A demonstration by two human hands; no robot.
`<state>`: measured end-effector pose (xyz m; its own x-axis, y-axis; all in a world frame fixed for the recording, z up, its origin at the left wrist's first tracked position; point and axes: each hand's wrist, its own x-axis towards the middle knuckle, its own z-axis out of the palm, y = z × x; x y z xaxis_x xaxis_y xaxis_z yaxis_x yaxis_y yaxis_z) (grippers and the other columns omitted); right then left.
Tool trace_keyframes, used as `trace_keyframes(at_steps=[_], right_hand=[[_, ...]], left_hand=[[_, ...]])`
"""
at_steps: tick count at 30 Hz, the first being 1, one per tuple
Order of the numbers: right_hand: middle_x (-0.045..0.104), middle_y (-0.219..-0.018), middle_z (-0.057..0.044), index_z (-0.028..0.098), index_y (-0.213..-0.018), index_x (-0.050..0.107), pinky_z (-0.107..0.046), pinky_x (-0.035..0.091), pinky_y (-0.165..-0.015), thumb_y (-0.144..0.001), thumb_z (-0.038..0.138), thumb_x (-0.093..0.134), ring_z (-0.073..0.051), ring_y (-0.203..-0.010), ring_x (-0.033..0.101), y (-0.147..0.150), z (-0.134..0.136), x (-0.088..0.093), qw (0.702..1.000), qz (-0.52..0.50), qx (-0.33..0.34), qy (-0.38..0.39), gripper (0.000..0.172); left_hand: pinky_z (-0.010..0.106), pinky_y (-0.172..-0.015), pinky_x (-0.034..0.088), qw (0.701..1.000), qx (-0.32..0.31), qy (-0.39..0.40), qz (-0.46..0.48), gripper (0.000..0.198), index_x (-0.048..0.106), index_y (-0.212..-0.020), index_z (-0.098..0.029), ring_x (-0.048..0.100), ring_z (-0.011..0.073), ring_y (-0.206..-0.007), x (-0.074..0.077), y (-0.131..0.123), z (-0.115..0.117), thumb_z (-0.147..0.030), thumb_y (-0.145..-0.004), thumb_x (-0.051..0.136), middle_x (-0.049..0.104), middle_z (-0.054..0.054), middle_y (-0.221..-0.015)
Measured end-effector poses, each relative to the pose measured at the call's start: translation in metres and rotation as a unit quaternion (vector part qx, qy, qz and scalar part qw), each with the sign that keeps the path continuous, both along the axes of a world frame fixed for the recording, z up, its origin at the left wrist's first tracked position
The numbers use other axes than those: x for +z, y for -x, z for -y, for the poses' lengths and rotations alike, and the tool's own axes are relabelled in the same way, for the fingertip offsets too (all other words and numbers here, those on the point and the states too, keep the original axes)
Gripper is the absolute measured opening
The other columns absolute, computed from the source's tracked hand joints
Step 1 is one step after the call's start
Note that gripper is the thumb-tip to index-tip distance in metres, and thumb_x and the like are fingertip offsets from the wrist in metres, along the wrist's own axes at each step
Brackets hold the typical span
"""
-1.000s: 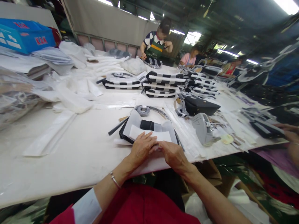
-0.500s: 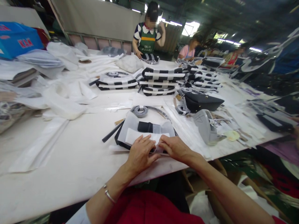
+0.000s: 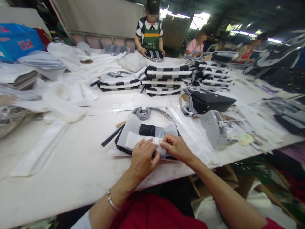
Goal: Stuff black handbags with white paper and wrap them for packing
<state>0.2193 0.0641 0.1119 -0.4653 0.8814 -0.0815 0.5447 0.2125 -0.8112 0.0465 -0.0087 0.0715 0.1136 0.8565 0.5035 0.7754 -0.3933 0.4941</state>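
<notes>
A thin white tissue sheet, long axis running left to right over the flat black bag, is pinched at its near edge by both the left hand and the right hand, fingers closed on it

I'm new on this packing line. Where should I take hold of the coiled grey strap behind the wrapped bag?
Probably grip the coiled grey strap at its wound coil, from above: the coil lies flat on the white table, bare on top, while its loose tail trails right.
</notes>
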Motion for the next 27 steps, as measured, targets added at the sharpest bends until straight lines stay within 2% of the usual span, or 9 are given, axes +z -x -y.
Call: trace_keyframes(at_steps=[3,9,17,22,24,27], right_hand=[[0.057,-0.057,0.005,0.021,-0.074,0.056,-0.023,0.041,-0.057,-0.086,0.030,0.058,-0.011,-0.053,0.053,-0.001,0.002,-0.001,1.000,0.004,0.009,-0.028,0.015],[0.057,-0.061,0.004,0.020,-0.073,0.058,-0.023,0.040,-0.057,-0.083,0.033,0.061,-0.011,-0.055,0.054,0.002,0.001,-0.007,0.999,-0.026,-0.012,0.023,0.017],[0.057,-0.058,0.004,0.018,-0.068,0.063,-0.022,0.034,-0.053,-0.078,0.033,0.065,-0.011,-0.054,0.049,0.005,-0.005,-0.010,0.998,0.041,-0.035,-0.010,0.018],[0.057,-0.057,0.004,0.019,-0.069,0.064,-0.022,0.032,-0.053,-0.077,0.031,0.064,-0.011,-0.054,0.049,0.007,-0.006,-0.013,0.997,0.061,-0.026,-0.025,0.015],[0.058,-0.058,0.004,0.019,-0.068,0.064,-0.022,0.032,-0.054,-0.078,0.031,0.064,-0.011,-0.055,0.050,0.007,-0.006,-0.015,0.997,0.060,-0.023,-0.034,0.016],[0.058,-0.059,0.004,0.019,-0.068,0.064,-0.022,0.032,-0.054,-0.078,0.031,0.064,-0.011,-0.057,0.049,0.007,-0.007,-0.017,0.998,0.059,-0.018,-0.035,0.016]], left_hand=[[0.047,-0.105,0.042,1.000,-0.010,-0.007,-0.007,0.008,0.057,-0.079,-0.022,0.063,0.0243,-0.115,0.002,0.001,0.001,-0.021,-0.086,0.058,0.074,0.003,-0.095],[0.048,-0.103,0.044,0.999,0.006,-0.028,-0.020,0.009,0.057,-0.082,-0.022,0.065,0.0230,-0.111,0.000,-0.002,-0.002,-0.016,-0.088,0.053,0.073,0.004,-0.093],[0.043,-0.098,0.048,0.996,0.036,-0.049,-0.064,0.018,0.050,-0.074,-0.022,0.067,0.0212,-0.104,-0.006,-0.006,-0.008,-0.012,-0.089,0.047,0.068,0.005,-0.079],[0.041,-0.096,0.050,0.995,0.045,-0.042,-0.083,0.014,0.051,-0.080,-0.022,0.066,0.0196,-0.092,-0.002,-0.006,-0.008,-0.013,-0.090,0.048,0.063,0.002,-0.076],[0.040,-0.091,0.052,0.994,0.045,-0.032,-0.093,0.008,0.053,-0.085,-0.021,0.065,0.0200,-0.088,0.000,-0.005,-0.008,-0.015,-0.089,0.050,0.063,0.003,-0.082],[0.042,-0.094,0.051,0.992,0.024,-0.052,-0.108,0.012,0.057,-0.098,-0.021,0.064,0.0210,-0.099,0.001,-0.001,-0.006,-0.015,-0.091,0.050,0.066,0.008,-0.109]])
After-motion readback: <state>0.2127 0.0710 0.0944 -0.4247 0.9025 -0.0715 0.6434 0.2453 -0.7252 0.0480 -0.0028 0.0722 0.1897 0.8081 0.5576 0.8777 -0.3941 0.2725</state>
